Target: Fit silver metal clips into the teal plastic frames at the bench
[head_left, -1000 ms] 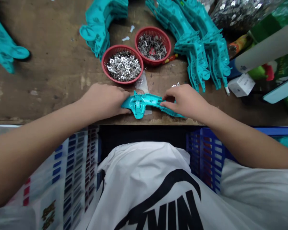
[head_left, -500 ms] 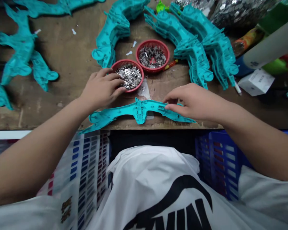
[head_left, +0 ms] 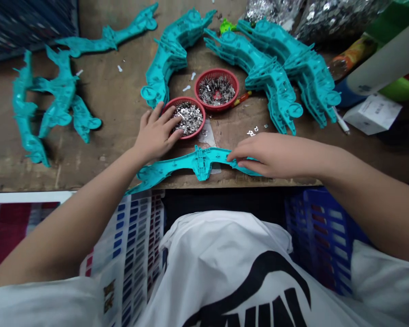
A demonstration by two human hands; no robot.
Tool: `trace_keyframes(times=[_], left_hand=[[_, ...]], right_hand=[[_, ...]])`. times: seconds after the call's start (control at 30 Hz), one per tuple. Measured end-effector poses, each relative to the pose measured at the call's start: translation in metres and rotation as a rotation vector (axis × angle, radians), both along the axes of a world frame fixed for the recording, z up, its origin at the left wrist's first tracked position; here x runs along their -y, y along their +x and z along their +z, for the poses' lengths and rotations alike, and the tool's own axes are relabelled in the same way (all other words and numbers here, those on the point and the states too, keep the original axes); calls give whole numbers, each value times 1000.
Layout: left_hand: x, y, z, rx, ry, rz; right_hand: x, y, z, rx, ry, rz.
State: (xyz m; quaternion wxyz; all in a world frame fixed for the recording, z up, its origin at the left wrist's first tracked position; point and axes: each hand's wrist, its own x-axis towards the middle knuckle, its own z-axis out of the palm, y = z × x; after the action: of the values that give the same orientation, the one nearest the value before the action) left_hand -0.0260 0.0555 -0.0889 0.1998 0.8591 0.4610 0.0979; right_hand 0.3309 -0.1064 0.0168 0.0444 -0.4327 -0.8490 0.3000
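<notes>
A long curved teal plastic part (head_left: pixel 187 164) lies along the near edge of the wooden bench (head_left: pixel 105 150). My right hand (head_left: pixel 266 152) rests on its right half, fingers pressed together in a pinch on it. My left hand (head_left: pixel 157 131) reaches into the nearer red basket (head_left: pixel 188 118) of small silver metal pieces, fingertips on the pile, fingers slightly spread. A second red basket (head_left: pixel 217 89) of darker metal pieces stands just behind it.
Stacks of teal parts (head_left: pixel 279 86) fan out behind the baskets and more teal parts (head_left: pixel 54 100) lie at the left. Bags of metal pieces, a white box (head_left: pixel 373 113) and bottles sit at the right. Crates stand under the bench edge.
My left hand left the teal part's left end and moved up into the nearer basket. The view tilted up, showing more of the bench. My right hand stayed on the part.
</notes>
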Motion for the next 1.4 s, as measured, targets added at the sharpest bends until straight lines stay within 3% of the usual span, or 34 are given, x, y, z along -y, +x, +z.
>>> trace_keyframes(times=[0.6,1.0,1.1,1.2,1.3,1.4], left_hand=[[-14,-3,-9,-8,44,-37],[-19,-3,1,37,0,-23],[-18,-2,3,202,29,9],[-12,2,6,507,34,153],[-3,10,10,766,-87,334],[10,20,17,933,-245,393]], right_hand=[[-2,6,1,7,-12,26],[-3,10,3,-32,-42,0],[-3,10,6,-77,-15,1],[-3,8,8,-146,39,-16],[-2,7,8,-204,63,-34],[-2,6,0,-248,72,-22]])
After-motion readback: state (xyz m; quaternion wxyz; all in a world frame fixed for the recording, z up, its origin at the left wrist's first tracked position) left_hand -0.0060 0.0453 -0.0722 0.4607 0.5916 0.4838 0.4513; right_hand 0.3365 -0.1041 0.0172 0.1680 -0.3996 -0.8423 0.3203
